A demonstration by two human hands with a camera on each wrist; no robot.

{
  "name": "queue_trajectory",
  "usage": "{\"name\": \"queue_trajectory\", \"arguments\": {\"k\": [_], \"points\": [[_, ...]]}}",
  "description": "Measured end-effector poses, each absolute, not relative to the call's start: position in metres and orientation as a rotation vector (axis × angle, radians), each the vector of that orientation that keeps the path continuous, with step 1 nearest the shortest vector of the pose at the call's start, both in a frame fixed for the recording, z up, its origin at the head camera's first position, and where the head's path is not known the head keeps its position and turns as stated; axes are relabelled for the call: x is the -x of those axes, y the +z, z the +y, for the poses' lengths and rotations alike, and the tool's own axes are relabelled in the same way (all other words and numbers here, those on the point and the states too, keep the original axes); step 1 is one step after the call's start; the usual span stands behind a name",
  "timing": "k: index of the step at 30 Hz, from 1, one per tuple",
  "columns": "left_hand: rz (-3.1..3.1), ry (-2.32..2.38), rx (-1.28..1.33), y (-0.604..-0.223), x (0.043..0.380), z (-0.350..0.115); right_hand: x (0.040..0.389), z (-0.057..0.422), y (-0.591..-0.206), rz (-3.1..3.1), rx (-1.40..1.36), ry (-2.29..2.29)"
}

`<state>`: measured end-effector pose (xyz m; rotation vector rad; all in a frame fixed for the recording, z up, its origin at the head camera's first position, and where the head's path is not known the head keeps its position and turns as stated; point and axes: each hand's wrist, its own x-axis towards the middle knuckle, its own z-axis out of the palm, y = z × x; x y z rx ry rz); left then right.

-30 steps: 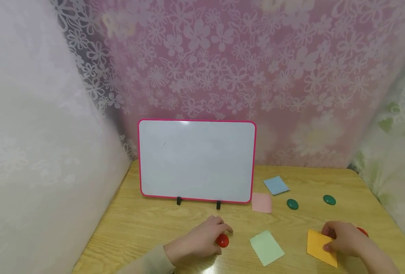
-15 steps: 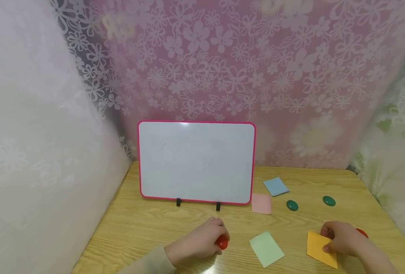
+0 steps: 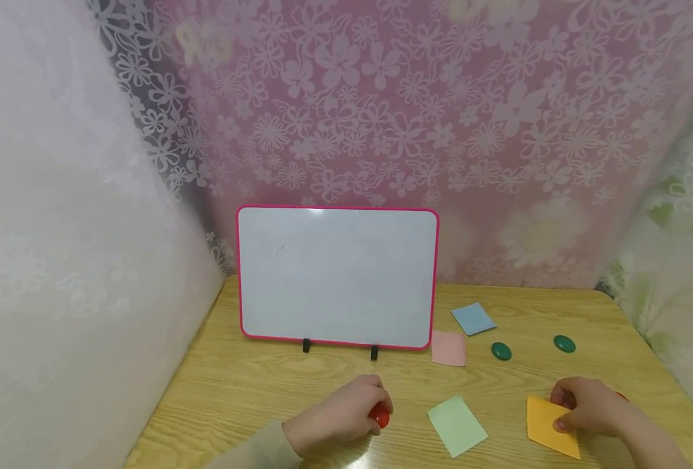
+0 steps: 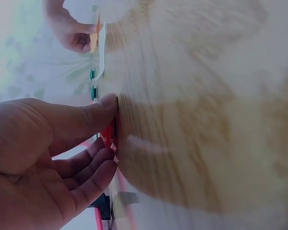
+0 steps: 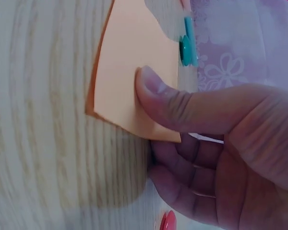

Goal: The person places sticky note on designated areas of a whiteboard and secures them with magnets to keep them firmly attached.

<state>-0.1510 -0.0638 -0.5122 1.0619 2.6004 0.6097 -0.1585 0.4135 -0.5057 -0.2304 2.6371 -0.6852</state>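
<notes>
Low in the middle of the head view, my left hand (image 3: 346, 410) pinches a round, glossy red magnet (image 3: 380, 415) at the tabletop. The left wrist view shows the thumb on one side of the magnet (image 4: 108, 132) and curled fingers on the other. At the lower right, my right hand (image 3: 595, 407) grips an orange sticky note (image 3: 546, 426) by its right part. Its thumb lies on the face of the note (image 5: 129, 62) in the right wrist view, the fingers behind. A light green sticky note (image 3: 456, 426) lies between the hands.
A pink-framed whiteboard (image 3: 337, 277) stands on black feet at the back. Right of it lie a pink note (image 3: 449, 348), a blue note (image 3: 473, 319) and two green magnets (image 3: 501, 351). Another red magnet (image 5: 169, 220) sits beside my right hand, mostly hidden in the head view.
My left fingers, spread around the red magnet a second ago, have closed in on it and now pinch it. The right hand keeps its grip on the orange note, nearly still.
</notes>
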Motion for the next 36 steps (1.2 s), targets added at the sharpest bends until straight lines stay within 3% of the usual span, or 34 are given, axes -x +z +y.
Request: {"name": "queue_trajectory", "arguments": {"k": [19, 36], "points": [[2.588, 0.686, -1.024, -0.510, 0.155, -0.065, 0.154, 0.423, -0.504, 2.574, 0.399, -0.814], [2.573, 0.707, -0.979, -0.510, 0.154, -0.064, 0.151, 0.430, -0.511, 2.626, 0.222, -0.799]]}}
